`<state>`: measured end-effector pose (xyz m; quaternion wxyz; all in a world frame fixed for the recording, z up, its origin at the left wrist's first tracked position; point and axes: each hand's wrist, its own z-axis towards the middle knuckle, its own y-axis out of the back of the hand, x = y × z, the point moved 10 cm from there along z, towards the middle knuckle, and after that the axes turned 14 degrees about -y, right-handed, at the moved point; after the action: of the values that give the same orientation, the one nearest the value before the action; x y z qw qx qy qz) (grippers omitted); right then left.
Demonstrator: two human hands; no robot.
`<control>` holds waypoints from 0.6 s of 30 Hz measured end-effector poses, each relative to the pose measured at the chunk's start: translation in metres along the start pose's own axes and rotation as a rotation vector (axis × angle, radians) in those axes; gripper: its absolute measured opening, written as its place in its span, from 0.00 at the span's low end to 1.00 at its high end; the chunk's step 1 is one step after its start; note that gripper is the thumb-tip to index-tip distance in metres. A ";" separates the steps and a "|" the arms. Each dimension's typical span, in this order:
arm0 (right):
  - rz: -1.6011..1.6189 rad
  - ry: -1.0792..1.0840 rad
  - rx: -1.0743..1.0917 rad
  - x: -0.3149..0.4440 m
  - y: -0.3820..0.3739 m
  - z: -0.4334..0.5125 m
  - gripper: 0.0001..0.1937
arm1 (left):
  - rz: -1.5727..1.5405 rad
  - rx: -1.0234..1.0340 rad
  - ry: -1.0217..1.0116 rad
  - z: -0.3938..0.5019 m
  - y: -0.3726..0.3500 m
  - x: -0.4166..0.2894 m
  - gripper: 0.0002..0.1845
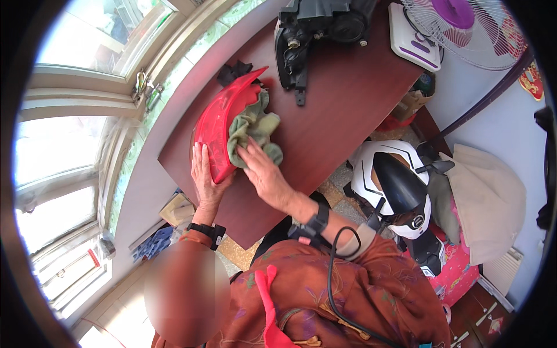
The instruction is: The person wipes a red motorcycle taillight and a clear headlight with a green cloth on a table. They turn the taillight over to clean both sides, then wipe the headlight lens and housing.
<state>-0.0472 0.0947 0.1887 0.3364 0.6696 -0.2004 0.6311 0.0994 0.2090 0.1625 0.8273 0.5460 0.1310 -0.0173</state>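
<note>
A red translucent vehicle light lens (213, 126) stands tilted on the dark red wooden table (322, 126), near the window side. My left hand (207, 176) holds its lower end, with fingers along the outer face. A crumpled green cloth (254, 130) lies against the lens's inner side. My right hand (263, 174) presses on the cloth with its fingertips, the back of the hand facing up. How firmly the right fingers hold the cloth cannot be seen. Something black (235, 73) shows behind the lens's far end.
A black headlight housing (322, 35) lies at the table's far side. The white base (415, 43) of a fan (457, 26) stands at the far right corner. A white and black motorcycle helmet (391, 182) is right of the table. Windows (65, 148) line the left.
</note>
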 end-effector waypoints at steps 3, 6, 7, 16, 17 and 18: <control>-0.062 -0.066 -0.074 0.000 -0.002 -0.009 0.30 | 0.003 0.024 -0.012 0.000 0.000 -0.004 0.60; -0.150 -0.053 -0.105 0.000 -0.003 0.008 0.29 | -0.028 0.041 0.004 0.003 0.001 -0.002 0.60; -0.112 -0.097 -0.080 -0.005 -0.004 0.015 0.29 | -0.045 0.046 0.012 0.005 0.001 -0.001 0.59; -0.116 -0.189 -0.153 -0.023 -0.003 0.080 0.27 | -0.028 -0.008 0.004 0.007 0.003 -0.002 0.60; -0.099 -0.179 -0.171 -0.027 -0.001 0.091 0.26 | -0.036 -0.020 0.008 0.007 0.003 -0.001 0.60; -0.074 -0.171 -0.216 -0.032 0.003 0.103 0.24 | -0.039 -0.026 0.007 0.008 0.003 0.000 0.60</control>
<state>0.0200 0.0148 0.1604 0.4111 0.6879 -0.2703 0.5336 0.1016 0.2028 0.1678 0.8334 0.5327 0.1446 -0.0298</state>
